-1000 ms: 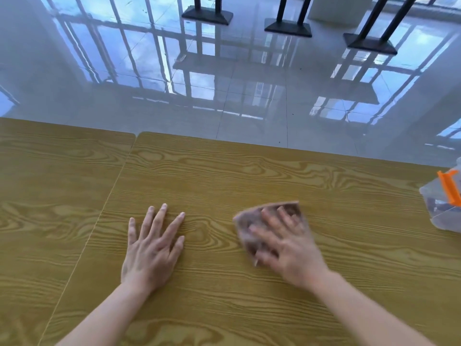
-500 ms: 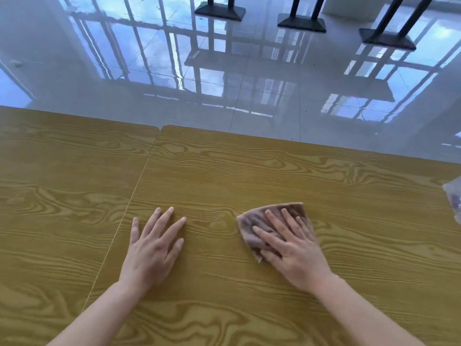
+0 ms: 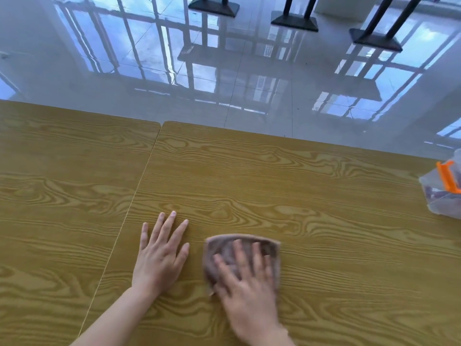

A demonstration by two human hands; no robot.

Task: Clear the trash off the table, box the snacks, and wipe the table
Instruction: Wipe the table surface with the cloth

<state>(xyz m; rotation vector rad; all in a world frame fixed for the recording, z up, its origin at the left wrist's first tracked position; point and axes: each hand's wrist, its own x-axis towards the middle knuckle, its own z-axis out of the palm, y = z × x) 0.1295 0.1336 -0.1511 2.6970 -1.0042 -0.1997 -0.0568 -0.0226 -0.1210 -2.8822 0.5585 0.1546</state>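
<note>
A folded brown-grey cloth (image 3: 268,247) lies flat on the wood-grain table (image 3: 324,196). My right hand (image 3: 245,290) presses down on the cloth with fingers spread and looks motion-blurred. Just left of it, my left hand (image 3: 159,255) rests palm down on the bare table, fingers apart, holding nothing. A clear plastic box (image 3: 442,196) with an orange latch stands at the right edge, partly cut off by the frame, with dark contents dimly visible through its wall.
A seam (image 3: 129,211) runs between this table and a second one on the left. Beyond the far table edge lies a glossy tiled floor (image 3: 224,83) with black table bases (image 3: 294,21) at the top.
My right hand has slid the cloth toward me and slightly left. The view has shifted, bringing the clear box back in at the right. My left hand stays flat.
</note>
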